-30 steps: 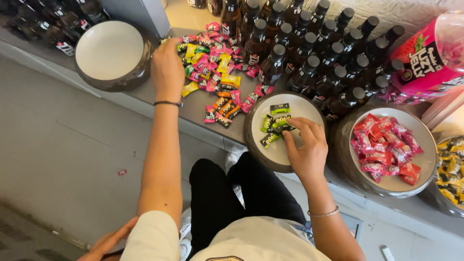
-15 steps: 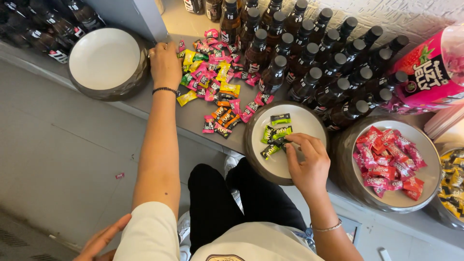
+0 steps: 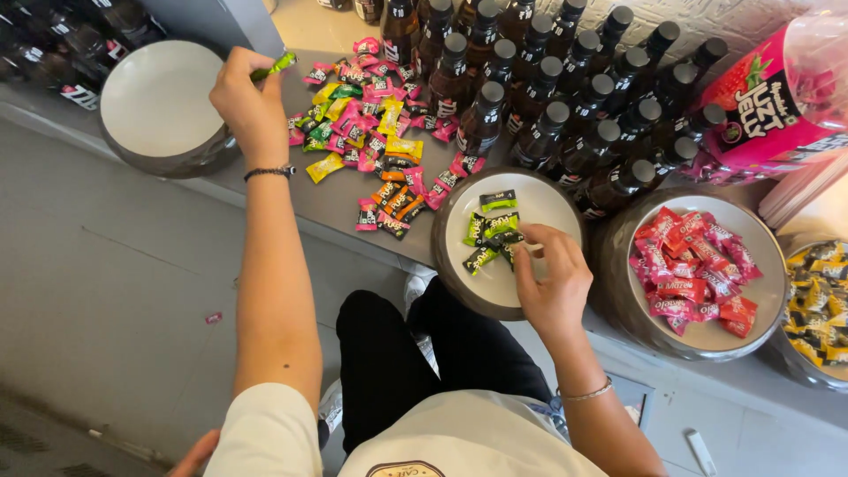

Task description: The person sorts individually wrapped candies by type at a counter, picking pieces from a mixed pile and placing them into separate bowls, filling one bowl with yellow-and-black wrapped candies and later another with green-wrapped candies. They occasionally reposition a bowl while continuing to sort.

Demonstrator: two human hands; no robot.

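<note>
My left hand (image 3: 247,102) is raised over the grey counter with a green wrapped candy (image 3: 276,64) pinched in its fingers, just left of a loose pile of mixed wrapped candies (image 3: 371,132). My right hand (image 3: 549,274) rests in a bowl (image 3: 555,201) with a white inside, fingertips on the several green wrapped candies (image 3: 490,231) lying there. Whether it grips one is unclear.
An empty white-lined bowl (image 3: 159,102) sits at the left. A bowl of red candies (image 3: 768,296) stands at the right, and a bowl of yellow candies (image 3: 821,309) beyond it. Several dark bottles (image 3: 565,97) crowd the back. A pink jar (image 3: 777,97) lies at top right.
My left hand has lifted off the candy pile toward the left, now holding a green candy. My right hand stays on the green candies in the bowl.
</note>
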